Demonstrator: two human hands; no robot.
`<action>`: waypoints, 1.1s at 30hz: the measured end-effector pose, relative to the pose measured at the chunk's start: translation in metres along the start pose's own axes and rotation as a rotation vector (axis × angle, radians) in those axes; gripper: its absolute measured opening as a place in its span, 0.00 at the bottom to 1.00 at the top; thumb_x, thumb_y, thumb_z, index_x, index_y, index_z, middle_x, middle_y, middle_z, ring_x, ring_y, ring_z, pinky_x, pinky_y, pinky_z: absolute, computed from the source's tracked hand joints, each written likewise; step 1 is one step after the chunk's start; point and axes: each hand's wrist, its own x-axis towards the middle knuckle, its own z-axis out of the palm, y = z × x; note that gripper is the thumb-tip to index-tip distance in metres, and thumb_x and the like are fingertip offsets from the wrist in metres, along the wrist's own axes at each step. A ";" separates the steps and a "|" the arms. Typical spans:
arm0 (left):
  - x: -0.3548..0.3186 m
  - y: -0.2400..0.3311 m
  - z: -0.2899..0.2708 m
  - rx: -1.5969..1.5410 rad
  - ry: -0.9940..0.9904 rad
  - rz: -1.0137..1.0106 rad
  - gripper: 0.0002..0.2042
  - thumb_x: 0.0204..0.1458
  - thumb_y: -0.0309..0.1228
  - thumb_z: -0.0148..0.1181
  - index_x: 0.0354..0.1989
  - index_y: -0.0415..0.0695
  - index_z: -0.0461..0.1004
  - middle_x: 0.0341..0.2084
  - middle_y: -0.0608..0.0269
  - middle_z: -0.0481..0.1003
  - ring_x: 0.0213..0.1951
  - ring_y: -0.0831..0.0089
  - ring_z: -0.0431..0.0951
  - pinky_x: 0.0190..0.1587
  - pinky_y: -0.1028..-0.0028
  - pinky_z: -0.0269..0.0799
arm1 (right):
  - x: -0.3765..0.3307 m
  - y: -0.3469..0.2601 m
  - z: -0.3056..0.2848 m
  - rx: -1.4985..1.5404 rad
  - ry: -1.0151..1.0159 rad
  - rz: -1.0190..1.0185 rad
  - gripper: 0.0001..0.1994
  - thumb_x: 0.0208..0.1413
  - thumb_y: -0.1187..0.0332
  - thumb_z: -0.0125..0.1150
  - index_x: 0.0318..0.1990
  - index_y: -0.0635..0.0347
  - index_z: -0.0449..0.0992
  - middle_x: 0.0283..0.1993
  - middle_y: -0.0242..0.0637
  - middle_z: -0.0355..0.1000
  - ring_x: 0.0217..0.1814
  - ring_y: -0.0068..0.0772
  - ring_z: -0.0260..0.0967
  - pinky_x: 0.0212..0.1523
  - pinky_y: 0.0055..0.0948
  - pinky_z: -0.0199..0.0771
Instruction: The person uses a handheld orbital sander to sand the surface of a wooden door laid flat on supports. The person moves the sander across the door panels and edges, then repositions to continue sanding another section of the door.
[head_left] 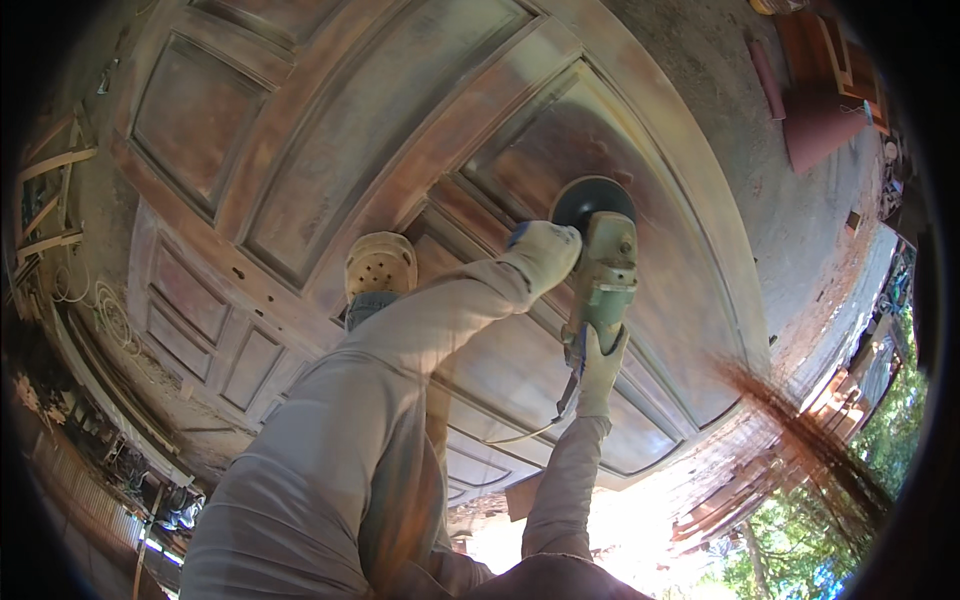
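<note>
A green, dusty angle grinder (608, 275) with a round black sanding disc (594, 200) is in both my hands, over a recessed panel of a brown wooden door (690, 350). My left hand (548, 254), in a pale glove, is closed at the side of the tool's head, probably on a side handle that the glove hides. Around the rear of the grinder's body wraps my gloved right hand (601, 365). The disc appears to touch the panel, whose surface is patchy and partly sanded. A cord (525, 436) trails from the tool's rear across the door.
One foot, in a tan perforated clog (381, 263), stands on the door. Another panelled door (215, 325) lies to the left. Wooden frames (50, 205) and coiled cable (112, 315) are at the far left. A dark red sheet (822, 130) lies at the upper right.
</note>
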 end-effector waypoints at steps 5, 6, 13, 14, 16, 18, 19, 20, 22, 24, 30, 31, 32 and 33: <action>0.023 0.028 0.000 -0.017 -0.117 0.088 0.05 0.50 0.30 0.59 0.33 0.49 0.80 0.25 0.62 0.82 0.30 0.62 0.85 0.27 0.60 0.78 | -0.008 0.014 -0.007 0.239 0.078 0.074 0.33 0.53 0.59 0.71 0.62 0.63 0.65 0.53 0.43 0.71 0.53 0.35 0.69 0.54 0.36 0.71; 0.023 0.030 -0.001 -0.034 -0.108 0.081 0.05 0.50 0.30 0.59 0.33 0.49 0.80 0.25 0.62 0.82 0.30 0.62 0.85 0.27 0.60 0.78 | -0.005 0.019 -0.009 0.194 0.072 0.054 0.33 0.53 0.60 0.71 0.62 0.63 0.65 0.53 0.43 0.71 0.53 0.35 0.69 0.54 0.36 0.71; -0.016 -0.025 -0.011 -0.005 0.118 -0.003 0.05 0.53 0.31 0.56 0.33 0.44 0.74 0.24 0.56 0.81 0.29 0.58 0.84 0.30 0.59 0.78 | -0.002 -0.017 0.014 0.045 -0.090 -0.004 0.33 0.50 0.62 0.73 0.61 0.62 0.65 0.54 0.43 0.71 0.53 0.33 0.69 0.54 0.34 0.71; -0.020 -0.035 -0.015 -0.003 0.092 -0.045 0.05 0.53 0.32 0.56 0.32 0.44 0.74 0.23 0.55 0.80 0.28 0.58 0.83 0.30 0.59 0.77 | -0.001 -0.023 0.020 0.046 -0.114 -0.017 0.33 0.50 0.62 0.74 0.61 0.62 0.66 0.54 0.44 0.72 0.53 0.33 0.70 0.54 0.34 0.71; -0.028 -0.056 -0.027 0.010 0.048 -0.146 0.06 0.53 0.32 0.56 0.32 0.44 0.74 0.22 0.55 0.80 0.27 0.57 0.83 0.29 0.60 0.77 | -0.008 -0.062 0.035 0.013 -0.168 -0.026 0.33 0.48 0.62 0.74 0.60 0.62 0.66 0.53 0.44 0.73 0.52 0.33 0.71 0.54 0.34 0.72; -0.030 -0.068 -0.030 0.033 0.101 -0.166 0.06 0.53 0.33 0.56 0.32 0.44 0.74 0.21 0.54 0.79 0.26 0.57 0.82 0.29 0.59 0.77 | -0.003 -0.075 0.043 0.026 -0.209 -0.067 0.32 0.47 0.62 0.75 0.59 0.62 0.67 0.50 0.43 0.74 0.50 0.32 0.72 0.52 0.33 0.73; -0.030 -0.072 -0.030 0.041 0.127 -0.173 0.06 0.53 0.33 0.56 0.32 0.44 0.74 0.21 0.54 0.79 0.25 0.57 0.82 0.29 0.59 0.77 | 0.000 -0.075 0.045 0.014 -0.210 -0.076 0.32 0.48 0.62 0.75 0.59 0.62 0.67 0.50 0.43 0.74 0.50 0.32 0.72 0.51 0.33 0.73; -0.028 -0.075 -0.030 0.044 0.141 -0.182 0.06 0.53 0.33 0.56 0.31 0.44 0.74 0.20 0.54 0.79 0.25 0.56 0.82 0.28 0.59 0.76 | 0.004 -0.076 0.047 0.001 -0.210 -0.086 0.32 0.48 0.62 0.75 0.58 0.62 0.67 0.50 0.43 0.74 0.50 0.32 0.72 0.51 0.33 0.73; -0.022 -0.079 -0.036 0.030 0.159 -0.139 0.06 0.53 0.32 0.56 0.31 0.44 0.74 0.20 0.54 0.79 0.25 0.56 0.82 0.28 0.59 0.76 | 0.006 -0.082 0.050 0.003 -0.209 -0.079 0.32 0.49 0.61 0.74 0.58 0.62 0.67 0.50 0.43 0.74 0.49 0.31 0.72 0.50 0.32 0.73; -0.013 -0.080 -0.041 0.025 0.144 -0.130 0.05 0.53 0.32 0.55 0.30 0.44 0.74 0.21 0.53 0.79 0.25 0.56 0.82 0.28 0.59 0.76 | 0.006 -0.091 0.050 0.037 -0.200 -0.044 0.31 0.49 0.61 0.74 0.58 0.62 0.67 0.50 0.43 0.74 0.49 0.31 0.72 0.50 0.32 0.73; 0.017 -0.049 -0.039 -0.005 0.104 -0.120 0.05 0.52 0.30 0.55 0.32 0.45 0.77 0.25 0.54 0.81 0.29 0.57 0.84 0.31 0.61 0.79 | 0.029 -0.070 0.032 -0.029 -0.118 -0.053 0.32 0.50 0.59 0.73 0.59 0.62 0.66 0.49 0.44 0.74 0.49 0.34 0.71 0.51 0.34 0.72; 0.020 -0.040 -0.037 -0.001 0.076 -0.105 0.05 0.52 0.30 0.55 0.32 0.45 0.77 0.25 0.54 0.81 0.30 0.57 0.84 0.31 0.61 0.79 | 0.030 -0.065 0.026 -0.035 -0.095 -0.042 0.32 0.50 0.59 0.73 0.59 0.62 0.66 0.49 0.44 0.74 0.49 0.34 0.71 0.51 0.35 0.72; 0.023 -0.029 -0.034 0.003 0.049 -0.090 0.06 0.52 0.30 0.55 0.32 0.45 0.77 0.26 0.54 0.81 0.30 0.58 0.84 0.31 0.61 0.79 | 0.028 -0.059 0.019 -0.041 -0.072 -0.032 0.32 0.50 0.59 0.73 0.59 0.62 0.66 0.49 0.44 0.74 0.49 0.35 0.71 0.52 0.35 0.72; 0.028 -0.021 -0.032 0.008 0.024 -0.079 0.06 0.52 0.29 0.55 0.33 0.45 0.78 0.26 0.54 0.82 0.31 0.58 0.85 0.31 0.61 0.79 | 0.026 -0.054 0.014 -0.048 -0.052 -0.024 0.32 0.51 0.58 0.73 0.59 0.62 0.66 0.49 0.44 0.74 0.50 0.35 0.71 0.52 0.36 0.71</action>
